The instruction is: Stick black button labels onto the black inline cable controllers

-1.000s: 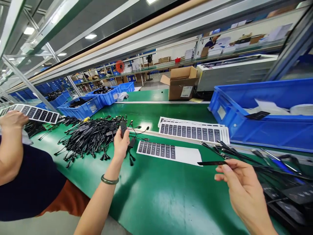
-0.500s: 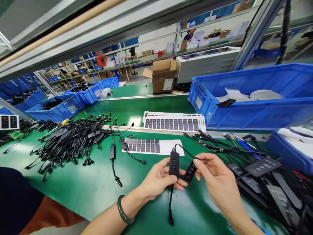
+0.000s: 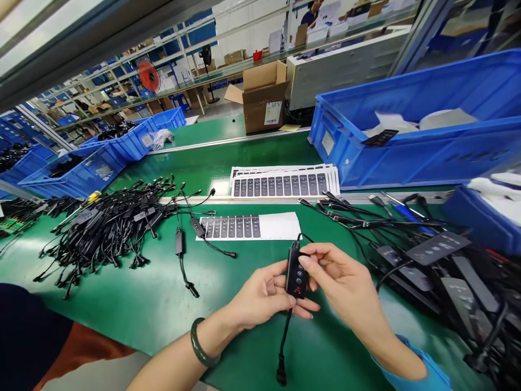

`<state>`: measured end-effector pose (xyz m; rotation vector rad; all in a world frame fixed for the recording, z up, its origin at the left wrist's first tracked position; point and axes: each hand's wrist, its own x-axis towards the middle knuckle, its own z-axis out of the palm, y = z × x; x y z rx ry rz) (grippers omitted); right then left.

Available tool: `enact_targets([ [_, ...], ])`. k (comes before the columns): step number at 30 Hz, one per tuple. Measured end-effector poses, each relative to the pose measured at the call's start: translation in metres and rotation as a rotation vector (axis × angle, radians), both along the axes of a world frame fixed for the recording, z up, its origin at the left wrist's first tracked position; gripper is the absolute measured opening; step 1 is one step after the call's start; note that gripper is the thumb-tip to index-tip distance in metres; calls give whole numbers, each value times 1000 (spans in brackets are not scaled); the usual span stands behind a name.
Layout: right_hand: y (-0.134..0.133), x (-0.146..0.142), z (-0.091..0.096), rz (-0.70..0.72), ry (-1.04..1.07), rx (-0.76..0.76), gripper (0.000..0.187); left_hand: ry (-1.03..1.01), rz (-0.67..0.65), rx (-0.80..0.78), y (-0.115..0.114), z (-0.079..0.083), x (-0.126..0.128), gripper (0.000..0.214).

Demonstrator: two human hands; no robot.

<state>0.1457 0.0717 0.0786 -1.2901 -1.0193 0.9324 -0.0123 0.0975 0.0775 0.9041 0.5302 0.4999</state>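
Observation:
My left hand (image 3: 264, 296) grips a small black inline controller (image 3: 296, 276) with printed button marks; its cable (image 3: 284, 341) hangs down to a plug near the table edge. My right hand (image 3: 340, 279) pinches the controller's upper face with thumb and fingertips. Just beyond lies a white sticker sheet (image 3: 249, 226) with a row of black labels, partly peeled. A second stack of label sheets (image 3: 280, 183) lies farther back.
A heap of black cabled controllers (image 3: 106, 228) covers the green table (image 3: 134, 304) at left. Finished controllers and cables (image 3: 439, 266) lie at right. Blue bins (image 3: 411, 152) stand behind, a cardboard box (image 3: 262, 100) farther back. Another person's dark sleeve (image 3: 28, 331) is at lower left.
My left hand brought a controller from the pile toward me. My right hand carried a black label over and now presses on the controller's face. The view tilted down.

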Motion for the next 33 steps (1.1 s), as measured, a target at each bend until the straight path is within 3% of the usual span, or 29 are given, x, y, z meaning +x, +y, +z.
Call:
enact_targets([
  [23, -3, -2, 4, -29, -56, -33, 19, 35, -19, 14, 0, 2, -1, 57],
  [33, -3, -4, -5, -62, -104, 10, 16, 93, -14, 82, -3, 2, 1, 59],
])
